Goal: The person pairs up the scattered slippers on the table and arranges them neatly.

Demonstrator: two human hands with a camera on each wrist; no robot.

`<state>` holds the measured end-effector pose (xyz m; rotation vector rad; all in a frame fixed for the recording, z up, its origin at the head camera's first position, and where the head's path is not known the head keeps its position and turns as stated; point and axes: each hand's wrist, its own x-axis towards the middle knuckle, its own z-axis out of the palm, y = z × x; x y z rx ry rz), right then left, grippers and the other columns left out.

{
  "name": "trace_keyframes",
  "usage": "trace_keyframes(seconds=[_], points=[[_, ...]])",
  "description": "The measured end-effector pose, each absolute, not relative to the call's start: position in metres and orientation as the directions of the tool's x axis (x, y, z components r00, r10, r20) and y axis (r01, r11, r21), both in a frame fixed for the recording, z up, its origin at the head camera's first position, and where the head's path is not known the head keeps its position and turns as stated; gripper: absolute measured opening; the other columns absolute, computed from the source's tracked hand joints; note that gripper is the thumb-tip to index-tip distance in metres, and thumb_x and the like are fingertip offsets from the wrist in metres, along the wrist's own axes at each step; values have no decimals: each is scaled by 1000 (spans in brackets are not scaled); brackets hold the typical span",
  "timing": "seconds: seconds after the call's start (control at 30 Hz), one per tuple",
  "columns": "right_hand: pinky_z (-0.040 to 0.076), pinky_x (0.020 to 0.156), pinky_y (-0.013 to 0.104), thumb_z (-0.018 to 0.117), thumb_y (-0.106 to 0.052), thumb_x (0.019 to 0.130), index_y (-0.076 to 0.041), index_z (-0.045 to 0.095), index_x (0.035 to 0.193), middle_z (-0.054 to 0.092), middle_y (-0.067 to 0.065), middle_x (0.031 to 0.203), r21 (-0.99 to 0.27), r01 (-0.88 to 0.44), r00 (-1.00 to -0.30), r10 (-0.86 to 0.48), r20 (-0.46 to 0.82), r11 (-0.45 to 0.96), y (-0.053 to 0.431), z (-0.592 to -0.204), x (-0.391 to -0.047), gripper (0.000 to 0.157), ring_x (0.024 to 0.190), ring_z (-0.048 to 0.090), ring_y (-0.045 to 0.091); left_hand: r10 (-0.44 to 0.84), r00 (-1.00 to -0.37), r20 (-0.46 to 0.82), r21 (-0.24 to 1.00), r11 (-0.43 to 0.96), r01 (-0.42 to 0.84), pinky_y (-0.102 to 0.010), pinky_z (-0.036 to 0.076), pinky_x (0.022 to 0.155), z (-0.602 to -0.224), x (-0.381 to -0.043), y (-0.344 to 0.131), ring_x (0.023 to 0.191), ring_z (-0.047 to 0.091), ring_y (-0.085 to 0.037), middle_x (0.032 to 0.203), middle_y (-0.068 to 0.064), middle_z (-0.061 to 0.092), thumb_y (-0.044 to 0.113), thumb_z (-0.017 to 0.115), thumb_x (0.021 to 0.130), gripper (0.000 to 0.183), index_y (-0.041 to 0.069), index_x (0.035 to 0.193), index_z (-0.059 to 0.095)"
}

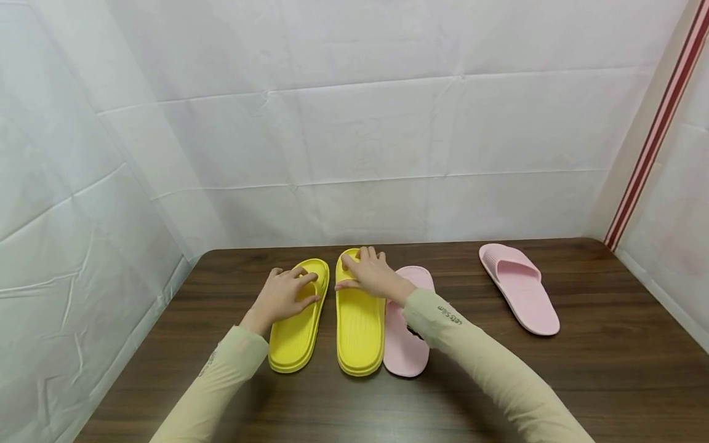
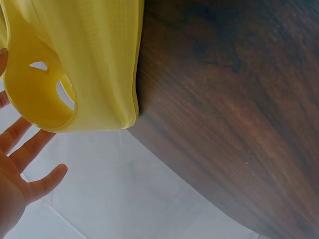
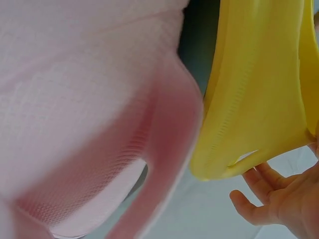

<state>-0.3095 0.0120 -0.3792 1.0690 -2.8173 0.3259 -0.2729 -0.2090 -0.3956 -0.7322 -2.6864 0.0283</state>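
Note:
Two yellow slippers lie side by side on the dark wooden table, toes pointing away. Over the strap of the left yellow slipper (image 1: 293, 341) is my left hand (image 1: 279, 295), fingers spread. In the left wrist view its fairly straight fingers (image 2: 32, 149) reach the strap's edge. My right hand (image 1: 372, 275) rests over the strap of the right yellow slipper (image 1: 360, 332), thumb toward the foot opening and fingers toward the toe. The right wrist view shows fingertips at that strap's edge. A pink slipper (image 1: 406, 354) lies close along its right side, partly hidden by my right wrist.
Another pink slipper (image 1: 523, 292) lies apart at the right of the table (image 1: 587, 289), turned at an angle. White sheeting (image 1: 360, 135) hangs behind the table and at both sides. A red-striped band (image 1: 656, 129) runs down the right corner.

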Motion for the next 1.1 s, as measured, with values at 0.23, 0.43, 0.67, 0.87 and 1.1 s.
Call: trace_keyframes(seconds=[0.23,0.43,0.67,0.87,1.1], points=[[29,73,38,42,-59,80,-19,45,103,46,8,94,-145,-658,-752,-637,167,739,8,-387,-312,47,93,41,24,487,-805,338,-100,869,484,-51,39,82,-395,-272,-208,79,61,-21,100,-4,61,43,64,77,41,19,110,60],[29,73,37,42,-58,81,-18,45,105,47,8,94,-161,-643,-766,-632,120,749,7,-393,-313,47,90,42,24,483,-798,359,-96,870,483,-50,40,83,-398,-272,-209,75,61,-22,98,-4,60,43,65,76,42,18,110,61],[28,74,38,40,-58,83,-20,44,105,47,6,94,-175,-627,-775,-630,47,759,7,-398,-312,45,90,43,23,486,-794,365,-92,868,488,-49,40,81,-399,-271,-208,74,62,-22,98,-4,60,43,65,76,42,18,110,61],[31,78,42,38,-57,84,-19,45,110,49,7,98,-184,-631,-768,-640,17,753,7,-397,-311,46,93,46,25,484,-800,355,-92,869,486,-49,41,80,-398,-270,-209,75,62,-20,100,-3,60,43,63,78,42,17,111,60],[31,91,53,35,-49,91,-20,44,120,51,11,120,-168,-629,-764,-644,-47,759,11,-389,-301,41,112,47,31,478,-822,309,-72,873,482,-54,39,85,-401,-261,-211,98,60,-22,116,-8,58,38,58,84,44,13,120,54]])
